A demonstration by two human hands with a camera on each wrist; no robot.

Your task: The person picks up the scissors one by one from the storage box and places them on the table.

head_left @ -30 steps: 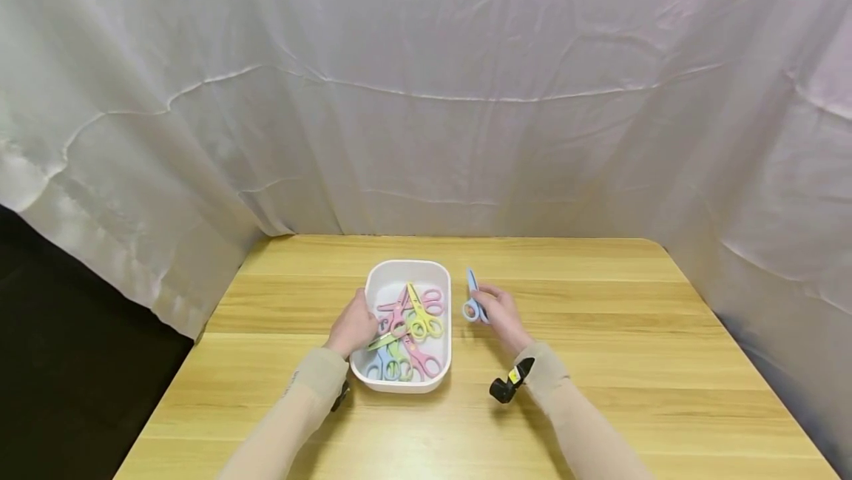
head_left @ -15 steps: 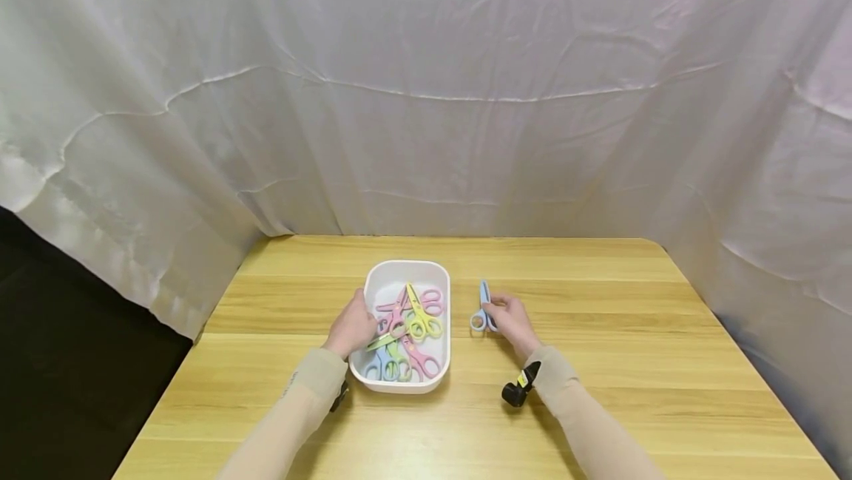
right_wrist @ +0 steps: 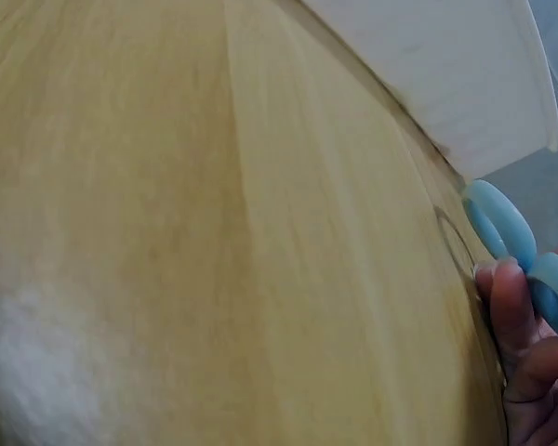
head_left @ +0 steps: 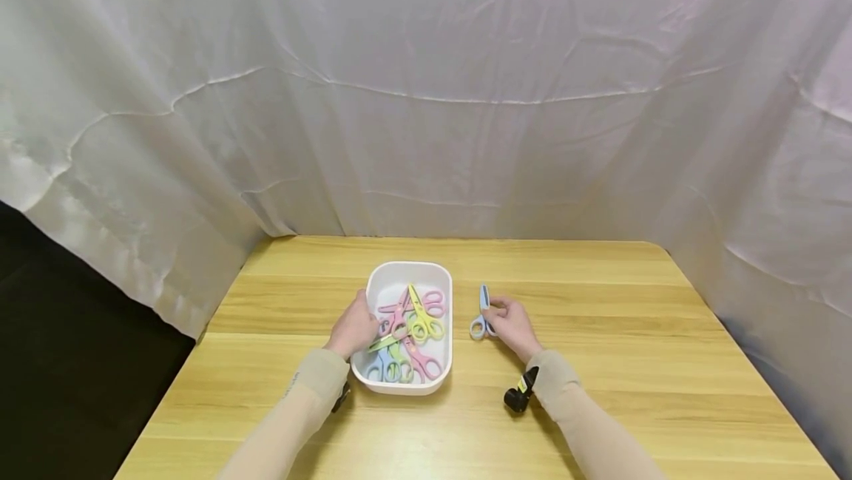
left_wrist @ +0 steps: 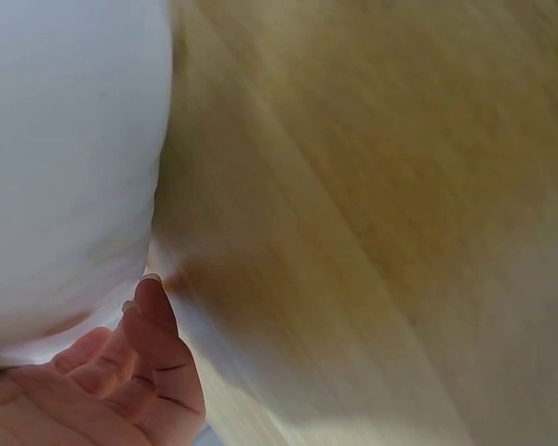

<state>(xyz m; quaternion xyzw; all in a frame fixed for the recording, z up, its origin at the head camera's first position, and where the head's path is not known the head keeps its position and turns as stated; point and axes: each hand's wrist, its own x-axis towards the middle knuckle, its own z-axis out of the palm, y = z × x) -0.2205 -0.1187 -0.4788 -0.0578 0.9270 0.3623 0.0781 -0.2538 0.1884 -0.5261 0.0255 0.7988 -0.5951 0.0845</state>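
My left hand (head_left: pixel 354 326) grips the left wall of a white plastic bin (head_left: pixel 401 275); in the left wrist view its fingers curl against the bin's outer side (left_wrist: pixel 65 139). Inside lie several small scissors: yellow scissors (head_left: pixel 418 308) on top, pink scissors (head_left: pixel 398 315), green scissors (head_left: pixel 397 356) and blue scissors (head_left: pixel 384 356). To the right of the bin, my right hand (head_left: pixel 512 325) pinches light-blue scissors (head_left: pixel 484 297), blades pointing away and finger loops toward me. The right wrist view shows the loops (right_wrist: pixel 516 223) close over the table, my fingers (right_wrist: pixel 511 311) right at them.
Bin and hands are on a light wood-grain table (head_left: pixel 639 347). Pale grey curtains (head_left: pixel 426 147) hang behind it and along both sides. Dark fabric (head_left: pixel 80 362) shows at the left. A black wrist camera (head_left: pixel 519 395) sits under the right sleeve.
My right hand has moved right and slightly toward me with the light-blue scissors, lowering them to the table. My left hand and the bin have stayed in place.
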